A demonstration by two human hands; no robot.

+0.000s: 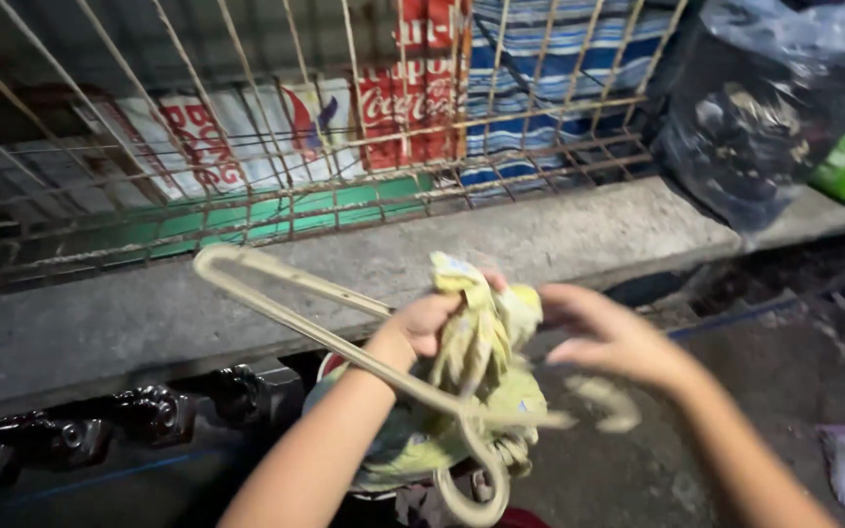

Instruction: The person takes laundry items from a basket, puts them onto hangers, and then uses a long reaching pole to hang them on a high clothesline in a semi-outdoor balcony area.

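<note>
My left hand grips a bunched yellow and pale green cloth at its top. A beige plastic clothes hanger hangs across my left wrist, with its hook down near the bottom edge. The cloth hangs down under the hanger. My right hand is just right of the cloth, fingers curled and touching its upper edge. Motion blurs the lower part of the cloth.
A concrete ledge runs across the middle, with a rusty wire grille above it. Behind the grille are printed signs and a blue striped bag. A dark plastic bag sits at the upper right. Black lumps lie under the ledge.
</note>
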